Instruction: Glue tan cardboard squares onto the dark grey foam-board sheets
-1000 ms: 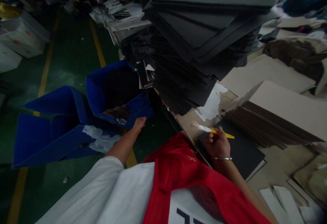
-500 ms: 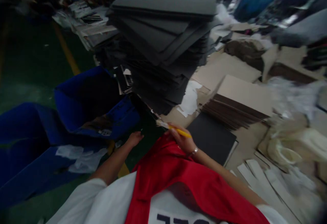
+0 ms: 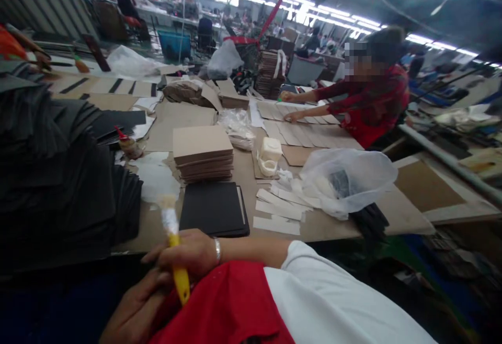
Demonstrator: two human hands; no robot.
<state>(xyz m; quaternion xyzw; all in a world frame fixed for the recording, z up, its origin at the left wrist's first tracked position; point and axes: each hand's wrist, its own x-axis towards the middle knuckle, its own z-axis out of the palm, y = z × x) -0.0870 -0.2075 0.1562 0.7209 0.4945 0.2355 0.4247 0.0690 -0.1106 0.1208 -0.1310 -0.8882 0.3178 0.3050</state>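
My right hand (image 3: 194, 252) grips a paintbrush (image 3: 170, 222) with a yellow handle, its pale bristles pointing up and away from me. Just below it, close against my right hand, is my left hand (image 3: 135, 305). The left fingers are curled together, and what they hold, if anything, is hidden. Beyond the brush, a flat black board stack (image 3: 212, 208) lies at the table's near edge. A thick stack of tan boards (image 3: 202, 148) stands behind that. A torn white sheet (image 3: 159, 176) lies beside it, near a small bottle with a red tip (image 3: 129, 145).
Tall piles of black sheets (image 3: 63, 176) fill the left. White strips (image 3: 278, 210), a cream plastic container (image 3: 270, 153) and a clear plastic bag (image 3: 345, 176) lie to the right. Across the table, a co-worker (image 3: 372, 98) in red handles tan pieces. Another person's arm shows at far left.
My view has swung up and to the right, from the blue bins and floor to the table. My left hand has come in beside my right hand, which still holds the brush.
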